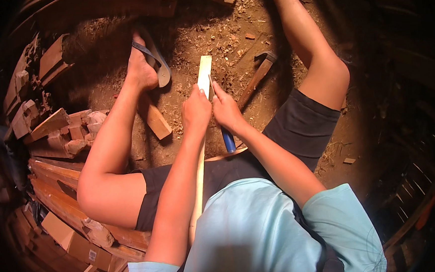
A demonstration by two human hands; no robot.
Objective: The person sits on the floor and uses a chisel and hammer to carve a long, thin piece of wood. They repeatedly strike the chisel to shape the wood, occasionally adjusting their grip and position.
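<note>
A long pale wooden strip (204, 72) runs from between my legs up past my left side, its far end pointing away from me. My left hand (196, 110) is closed around it a little below that end. In my right hand (227, 109) is a slim tool that looks like a chisel, its blue handle (229, 141) sticking out below my palm. Its narrow blade lies along the strip's right edge, with my fingers pressed near it. The fingers partly hide the blade, so its exact tip is unclear.
A wooden-handled hammer (257, 79) with a dark head lies on the dirt floor right of the strip. A short wood block (156, 121) sits near my sandalled foot. Broken wood and bricks (57, 128) pile up at left, above long planks (55, 178). Shavings litter the ground.
</note>
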